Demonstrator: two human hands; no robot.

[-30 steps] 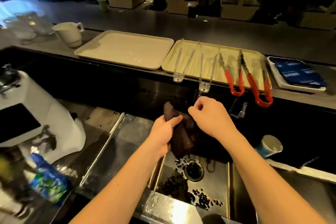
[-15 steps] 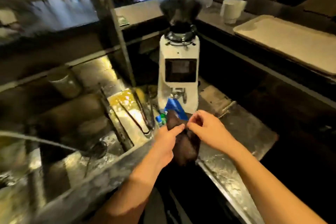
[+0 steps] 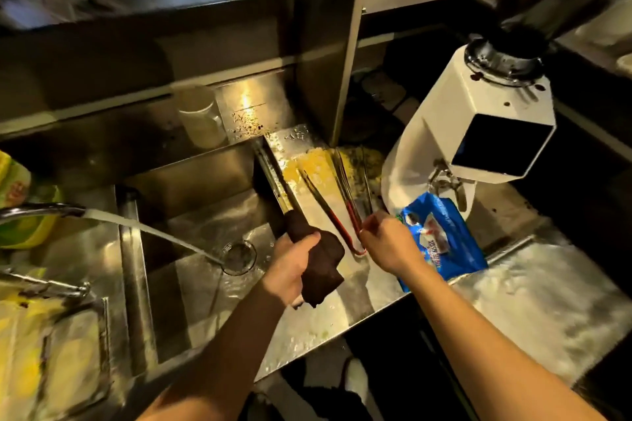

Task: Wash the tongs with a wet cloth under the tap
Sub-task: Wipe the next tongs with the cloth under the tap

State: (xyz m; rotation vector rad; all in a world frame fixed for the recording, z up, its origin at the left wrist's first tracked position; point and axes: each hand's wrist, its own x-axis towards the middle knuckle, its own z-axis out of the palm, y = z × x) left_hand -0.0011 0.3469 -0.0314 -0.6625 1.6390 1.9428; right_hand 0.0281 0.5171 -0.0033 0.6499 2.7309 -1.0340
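Red-handled metal tongs (image 3: 326, 210) lie on the wet steel counter just right of the sink, red loop end toward me. My right hand (image 3: 388, 244) is at that end, its fingertips pinched on the red handle. A dark brown cloth (image 3: 319, 263) hangs bunched in my left hand (image 3: 290, 267), which hovers over the sink's right rim. From the tap (image 3: 41, 210) at the left, water runs in a slanting stream into the sink (image 3: 191, 181), landing near the drain (image 3: 239, 256).
More tongs (image 3: 362, 181) lie by a white coffee grinder (image 3: 478, 133); a blue packet (image 3: 441, 236) sits beside my right hand. A white mug (image 3: 201, 120) stands behind the sink. A yellow-green bottle (image 3: 20, 202) sits by the tap. A steel post (image 3: 328, 44) rises behind the counter.
The view has swung left from the tray counter to the sink. My right hand has let go of the cloth and moved to the tongs' handle; my left hand keeps the cloth.
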